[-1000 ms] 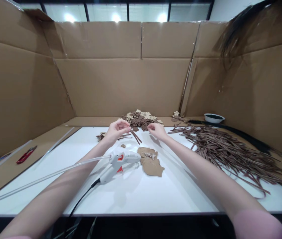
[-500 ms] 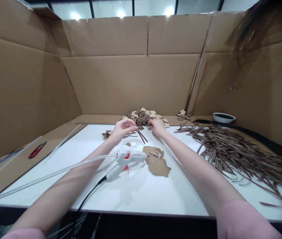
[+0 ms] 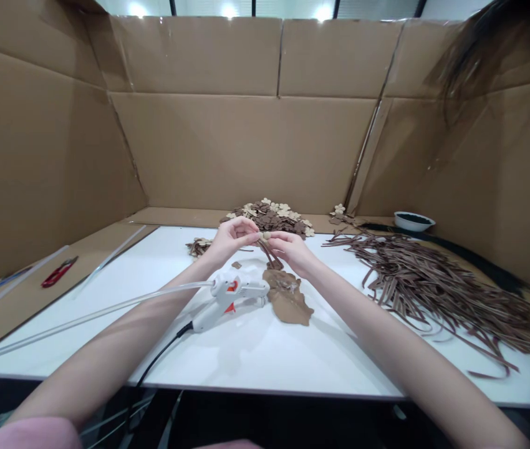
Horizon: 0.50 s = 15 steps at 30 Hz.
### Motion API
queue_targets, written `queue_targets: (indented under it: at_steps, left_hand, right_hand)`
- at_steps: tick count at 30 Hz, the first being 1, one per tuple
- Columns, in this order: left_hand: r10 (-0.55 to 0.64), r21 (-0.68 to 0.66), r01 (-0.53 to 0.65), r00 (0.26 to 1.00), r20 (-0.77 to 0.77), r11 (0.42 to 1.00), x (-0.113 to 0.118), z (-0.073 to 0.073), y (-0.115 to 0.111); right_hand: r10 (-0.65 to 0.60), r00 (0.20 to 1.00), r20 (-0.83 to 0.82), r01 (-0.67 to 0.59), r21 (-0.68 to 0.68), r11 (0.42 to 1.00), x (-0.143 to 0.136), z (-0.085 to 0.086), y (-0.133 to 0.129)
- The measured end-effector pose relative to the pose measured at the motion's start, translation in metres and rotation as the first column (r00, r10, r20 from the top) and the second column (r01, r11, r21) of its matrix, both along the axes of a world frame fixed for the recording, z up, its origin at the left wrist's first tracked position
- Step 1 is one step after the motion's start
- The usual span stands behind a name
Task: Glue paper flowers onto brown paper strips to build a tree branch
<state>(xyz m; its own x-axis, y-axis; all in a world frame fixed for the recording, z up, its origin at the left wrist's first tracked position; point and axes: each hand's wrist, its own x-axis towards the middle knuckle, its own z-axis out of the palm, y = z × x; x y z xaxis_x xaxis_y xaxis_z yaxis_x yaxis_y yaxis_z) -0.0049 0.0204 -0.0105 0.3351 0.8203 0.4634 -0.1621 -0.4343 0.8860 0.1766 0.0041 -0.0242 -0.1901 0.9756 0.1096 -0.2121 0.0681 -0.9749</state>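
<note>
My left hand is closed in a pinch on thin brown strips, whose free ends hang down to the right. Fingertip to fingertip with it, my right hand pinches a small beige flower cut-out against the top of the strips. The fingers partly cover the cut-out. Below the hands lies a torn piece of brown cardboard with whitish glue on it. A white hot glue gun rests by its left edge, a long clear glue stick in its back.
Behind my hands is a pile of brown and beige flower cut-outs. A smaller bunch lies left. Many brown strips cover the right side, near a white bowl. A red cutter lies far left. Cardboard walls surround the table.
My right hand has come from the flower pile to meet my left hand, bringing a flower cut-out to the strips. The view has tilted slightly downward.
</note>
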Motion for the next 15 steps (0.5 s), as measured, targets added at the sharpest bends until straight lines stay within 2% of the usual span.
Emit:
queue_targets:
  at_steps: [6, 12, 15]
  left_hand:
    - [0.066, 0.063, -0.067, 0.998, 0.024, 0.996, -0.0013, -0.002, 0.0037]
    - [0.065, 0.077, -0.067, 0.998, 0.026, 0.995, 0.0003, -0.0031, 0.0039]
    - [0.059, 0.091, -0.059, 0.998, -0.002, 0.994, 0.0026, -0.0025, 0.0007]
  right_hand:
    - [0.069, 0.989, -0.133, -0.074, -0.036, 0.997, -0.0042, 0.0033, -0.0033]
    - [0.06, 0.989, -0.132, -0.069, -0.069, 0.995, -0.0015, 0.0058, -0.0058]
    - [0.076, 0.99, -0.121, -0.081, -0.034, 0.996, -0.0008, 0.0053, -0.0072]
